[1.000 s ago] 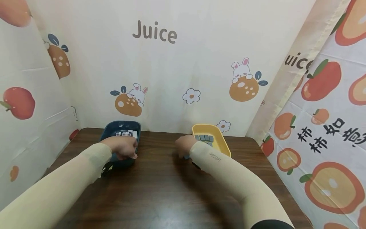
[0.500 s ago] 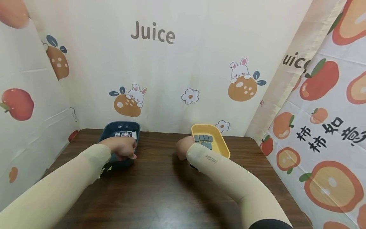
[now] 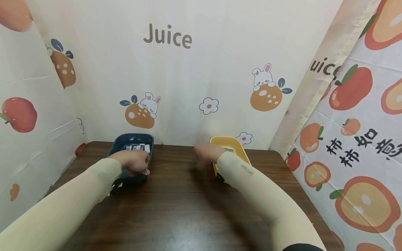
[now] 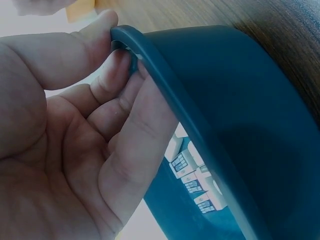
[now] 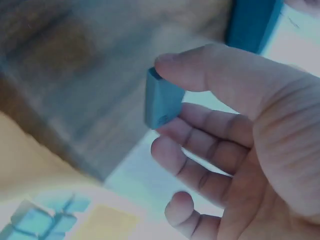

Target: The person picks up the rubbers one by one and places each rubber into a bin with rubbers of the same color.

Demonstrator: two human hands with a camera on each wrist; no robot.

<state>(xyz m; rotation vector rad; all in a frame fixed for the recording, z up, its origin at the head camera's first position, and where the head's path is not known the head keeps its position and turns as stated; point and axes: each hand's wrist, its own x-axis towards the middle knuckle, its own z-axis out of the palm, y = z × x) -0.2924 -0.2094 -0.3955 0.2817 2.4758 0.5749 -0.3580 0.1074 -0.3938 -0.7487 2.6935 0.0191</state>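
Note:
My left hand (image 3: 133, 162) grips the rim of a dark blue plastic bin (image 4: 215, 75); its thumb is outside, with fingers curled over inside. Small white boxes (image 4: 192, 182) with dark print lie in that bin. Beside the left edge of a yellow tray (image 3: 240, 151), my right hand (image 3: 207, 153) is blurred in the head view. Between thumb and fingertips it pinches a small grey-blue block (image 5: 162, 100) with a tiny printed mark, held above the table. Similar grey-blue blocks (image 5: 32, 220) lie in the tray, mostly hidden behind the hand and sleeve in the head view.
The brown wooden table (image 3: 176, 202) ends at a patterned curtain (image 3: 185, 76) behind. Further printed curtains flank it left and right. A stretch of table separates the bin from the tray.
The right hand has shifted a little up and right, closer over the yellow tray, and now covers most of its blocks. The left hand stays on the bin's rim.

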